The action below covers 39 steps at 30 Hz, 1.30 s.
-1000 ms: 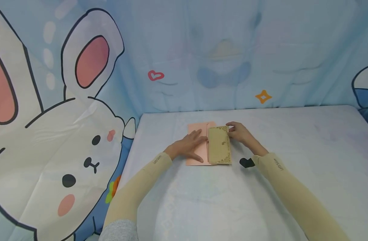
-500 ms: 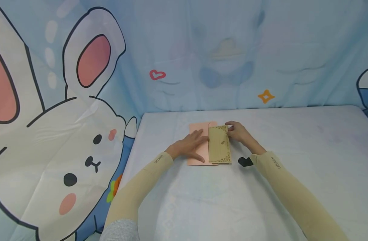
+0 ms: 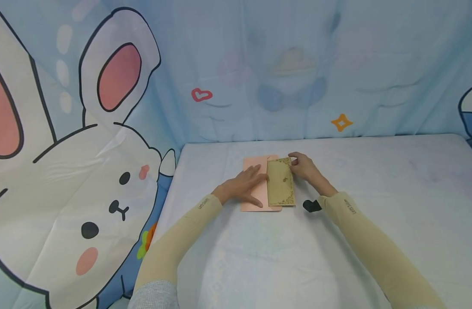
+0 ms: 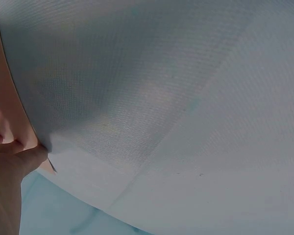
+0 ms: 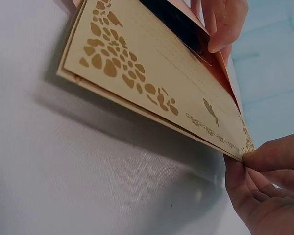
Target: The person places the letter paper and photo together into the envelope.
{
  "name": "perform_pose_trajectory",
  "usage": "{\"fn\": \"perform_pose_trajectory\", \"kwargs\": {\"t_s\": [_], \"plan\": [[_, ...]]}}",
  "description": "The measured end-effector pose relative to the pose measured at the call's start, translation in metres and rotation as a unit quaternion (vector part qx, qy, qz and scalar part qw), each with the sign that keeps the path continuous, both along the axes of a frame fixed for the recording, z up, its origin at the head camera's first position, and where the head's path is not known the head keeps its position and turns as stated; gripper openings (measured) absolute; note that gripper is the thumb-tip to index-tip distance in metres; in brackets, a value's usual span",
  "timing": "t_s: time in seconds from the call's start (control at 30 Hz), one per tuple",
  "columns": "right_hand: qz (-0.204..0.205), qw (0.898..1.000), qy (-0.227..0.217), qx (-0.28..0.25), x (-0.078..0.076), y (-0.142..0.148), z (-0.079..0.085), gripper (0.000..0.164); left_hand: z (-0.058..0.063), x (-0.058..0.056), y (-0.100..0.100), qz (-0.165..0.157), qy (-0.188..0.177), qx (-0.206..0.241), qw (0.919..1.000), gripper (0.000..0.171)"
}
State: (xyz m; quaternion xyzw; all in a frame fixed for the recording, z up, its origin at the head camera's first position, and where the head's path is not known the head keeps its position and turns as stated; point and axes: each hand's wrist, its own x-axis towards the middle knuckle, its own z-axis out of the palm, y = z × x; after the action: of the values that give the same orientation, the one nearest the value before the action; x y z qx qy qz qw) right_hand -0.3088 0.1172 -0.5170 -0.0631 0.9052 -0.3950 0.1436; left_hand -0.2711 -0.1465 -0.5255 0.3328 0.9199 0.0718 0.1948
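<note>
In the middle of the head view I keep my left hand flat, fingers straight, pressing the pink envelope to the white table. Just beyond, my right hand pinches the far corner of the tan card, half inside the envelope. I should slide it in level, square to the opening.

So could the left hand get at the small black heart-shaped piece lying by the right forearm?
Probably yes: the left hand rests flat on the pink envelope, gripping nothing, and the black heart-shaped piece lies uncovered, though the right forearm crowds it.
</note>
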Motion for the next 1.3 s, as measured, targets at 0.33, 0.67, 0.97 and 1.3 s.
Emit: {"fn": "perform_pose_trajectory", "kwargs": {"t_s": [0.33, 0.67, 0.97, 1.3], "plan": [[-0.025, 0.999, -0.010, -0.038, 0.006, -0.003, 0.001, 0.056, 0.001, -0.001, 0.002, -0.004, 0.001, 0.000, 1.0000, 0.102], [0.002, 1.000, 0.020, -0.017, 0.023, -0.007, 0.006, 0.053, 0.003, -0.002, 0.003, 0.004, 0.001, 0.003, 1.0000, 0.102], [0.004, 0.999, 0.013, -0.034, 0.028, -0.022, -0.005, 0.053, 0.004, 0.001, 0.000, 0.010, -0.010, 0.007, 0.9999, 0.101], [0.005, 1.000, 0.003, -0.028, 0.028, -0.039, -0.013, 0.052, -0.002, 0.000, 0.001, -0.001, -0.003, 0.004, 1.0000, 0.102]]}}
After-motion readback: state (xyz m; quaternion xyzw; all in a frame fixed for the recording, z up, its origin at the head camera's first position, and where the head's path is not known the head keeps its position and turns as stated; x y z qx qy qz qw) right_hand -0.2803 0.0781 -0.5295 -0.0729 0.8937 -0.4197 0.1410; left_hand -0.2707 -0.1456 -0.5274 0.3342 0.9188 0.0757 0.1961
